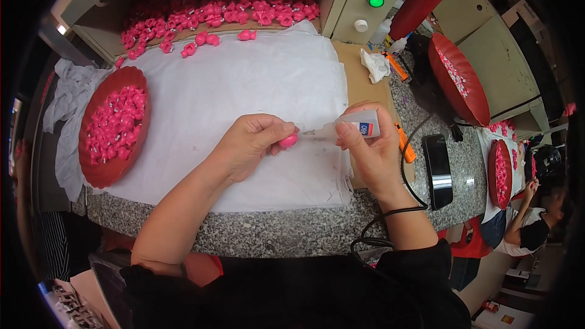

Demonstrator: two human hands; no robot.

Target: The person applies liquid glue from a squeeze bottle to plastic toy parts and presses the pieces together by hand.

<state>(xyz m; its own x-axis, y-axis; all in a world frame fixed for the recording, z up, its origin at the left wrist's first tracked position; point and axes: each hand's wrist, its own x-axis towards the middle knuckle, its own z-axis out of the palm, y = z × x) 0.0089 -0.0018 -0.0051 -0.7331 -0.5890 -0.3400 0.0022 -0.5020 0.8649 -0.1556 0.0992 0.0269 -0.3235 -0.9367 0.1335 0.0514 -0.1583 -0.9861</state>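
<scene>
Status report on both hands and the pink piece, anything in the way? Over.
Left hand pinching pink piece. Right hand gripping bottle, nozzle toward pink piece; contact unclear. No obstruction seen between them.

- Small pink piece (288,141), rounded, glossy — pinched in your left fingers (281,130).
- Translucent bottle (371,119), labelled blue and red — tilted nearly sideways in your right fingers (352,139), nozzle (313,133) toward the piece.

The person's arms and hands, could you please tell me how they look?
The left hand and right hand are bare, with no gloves or watch showing. Forearms are bare too, beyond black sleeves. A black cable crosses the right one.
</scene>
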